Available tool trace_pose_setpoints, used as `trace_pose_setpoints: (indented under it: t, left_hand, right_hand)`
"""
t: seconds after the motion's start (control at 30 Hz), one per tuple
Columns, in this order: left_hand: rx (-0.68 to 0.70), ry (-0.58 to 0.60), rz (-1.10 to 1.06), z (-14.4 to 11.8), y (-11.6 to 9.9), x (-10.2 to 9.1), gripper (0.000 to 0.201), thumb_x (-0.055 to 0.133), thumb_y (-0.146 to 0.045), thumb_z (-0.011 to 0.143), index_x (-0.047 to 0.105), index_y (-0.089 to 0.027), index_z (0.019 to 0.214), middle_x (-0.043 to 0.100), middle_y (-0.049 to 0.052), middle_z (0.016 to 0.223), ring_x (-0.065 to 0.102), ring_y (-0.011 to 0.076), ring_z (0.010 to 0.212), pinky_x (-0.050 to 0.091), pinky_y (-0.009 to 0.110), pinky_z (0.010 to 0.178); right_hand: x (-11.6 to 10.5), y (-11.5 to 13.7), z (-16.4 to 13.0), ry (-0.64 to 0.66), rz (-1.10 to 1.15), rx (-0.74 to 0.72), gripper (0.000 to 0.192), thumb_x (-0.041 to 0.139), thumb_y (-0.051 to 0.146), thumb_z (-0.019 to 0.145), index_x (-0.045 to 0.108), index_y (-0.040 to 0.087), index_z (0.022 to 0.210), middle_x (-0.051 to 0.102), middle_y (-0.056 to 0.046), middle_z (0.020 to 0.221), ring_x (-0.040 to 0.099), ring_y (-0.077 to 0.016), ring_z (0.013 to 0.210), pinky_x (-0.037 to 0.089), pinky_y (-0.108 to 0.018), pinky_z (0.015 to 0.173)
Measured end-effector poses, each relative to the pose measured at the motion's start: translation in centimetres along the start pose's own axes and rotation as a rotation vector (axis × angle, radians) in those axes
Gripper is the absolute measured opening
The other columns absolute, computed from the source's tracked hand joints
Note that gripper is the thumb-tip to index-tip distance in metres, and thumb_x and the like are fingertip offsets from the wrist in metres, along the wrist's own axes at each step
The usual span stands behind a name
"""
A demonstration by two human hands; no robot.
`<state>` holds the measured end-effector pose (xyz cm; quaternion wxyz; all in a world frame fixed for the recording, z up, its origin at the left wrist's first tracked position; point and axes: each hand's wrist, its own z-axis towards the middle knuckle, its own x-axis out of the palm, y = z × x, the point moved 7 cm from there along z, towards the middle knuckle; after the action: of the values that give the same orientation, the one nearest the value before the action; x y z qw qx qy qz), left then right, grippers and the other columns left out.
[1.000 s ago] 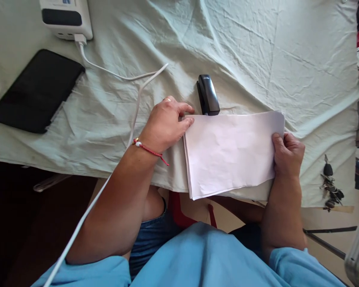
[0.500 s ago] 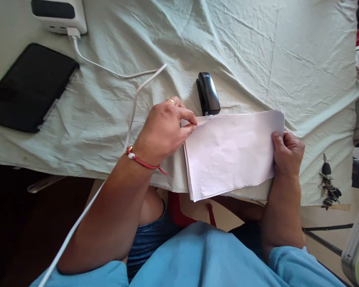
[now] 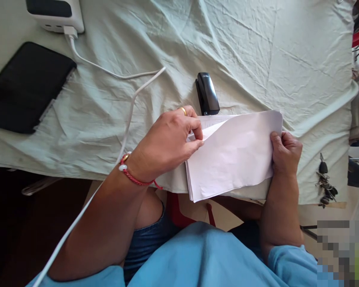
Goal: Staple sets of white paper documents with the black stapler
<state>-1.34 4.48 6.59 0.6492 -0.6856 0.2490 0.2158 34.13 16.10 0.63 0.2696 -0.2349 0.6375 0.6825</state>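
A stack of white paper sheets (image 3: 233,159) lies over the table's front edge, its top side blank. My left hand (image 3: 176,137) pinches the top sheet at its far left corner and holds that corner folded back. Faint printed lines show on the sheet beneath. With thumb on top and fingers underneath, my right hand (image 3: 287,151) grips the right edge of the stack. Just beyond the far edge of the paper, a black stapler (image 3: 208,93) rests on the cloth, its near end touching or almost touching the sheets.
A wrinkled pale green cloth (image 3: 242,48) covers the table. At the left lie a black tablet-like case (image 3: 30,87) and a white power bank (image 3: 58,16). Its white cable (image 3: 131,107) runs past my left forearm. A bunch of keys (image 3: 325,181) sits near the right front edge.
My left hand has drawn the top sheet's corner toward me and slightly right, so the fold is larger and the sheet beneath shows. My right hand keeps its grip.
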Motion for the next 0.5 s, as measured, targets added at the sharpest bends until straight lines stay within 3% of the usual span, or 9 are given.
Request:
trace_pose_setpoints:
  t: [0.23, 0.4, 0.5]
  left_hand:
    - [0.049, 0.04, 0.035, -0.06, -0.28, 0.29, 0.009, 0.073, -0.017, 0.084, 0.078, -0.021, 0.078, 0.076, 0.005, 0.112, 0.068, 0.0253, 0.111, 0.053, 0.044, 0.109]
    - [0.051, 0.088, -0.016, -0.2, -0.44, 0.64, 0.009, 0.069, -0.019, 0.09, 0.075, -0.02, 0.084, 0.076, 0.005, 0.11, 0.071, 0.0213, 0.101, 0.055, 0.037, 0.1]
    - [-0.031, 0.017, 0.045, -0.11, 0.36, 0.26, 0.014, 0.064, -0.023, 0.096, 0.077, -0.019, 0.091, 0.076, 0.006, 0.103, 0.071, 0.0226, 0.097, 0.056, 0.038, 0.097]
  right_hand:
    - [-0.02, 0.38, -0.07, -0.018, 0.029, -0.026, 0.036, 0.073, 0.052, 0.09, 0.065, 0.018, 0.08, 0.047, 0.006, 0.068, 0.034, -0.0105, 0.065, 0.028, -0.028, 0.061]
    - [-0.08, 0.57, -0.09, -0.019, 0.019, -0.027, 0.036, 0.073, 0.051, 0.09, 0.065, 0.018, 0.079, 0.046, 0.006, 0.067, 0.035, -0.0103, 0.065, 0.028, -0.028, 0.061]
    - [-0.08, 0.59, -0.12, -0.02, 0.01, -0.017, 0.036, 0.073, 0.052, 0.09, 0.065, 0.018, 0.079, 0.046, 0.006, 0.068, 0.035, -0.0104, 0.065, 0.028, -0.028, 0.06]
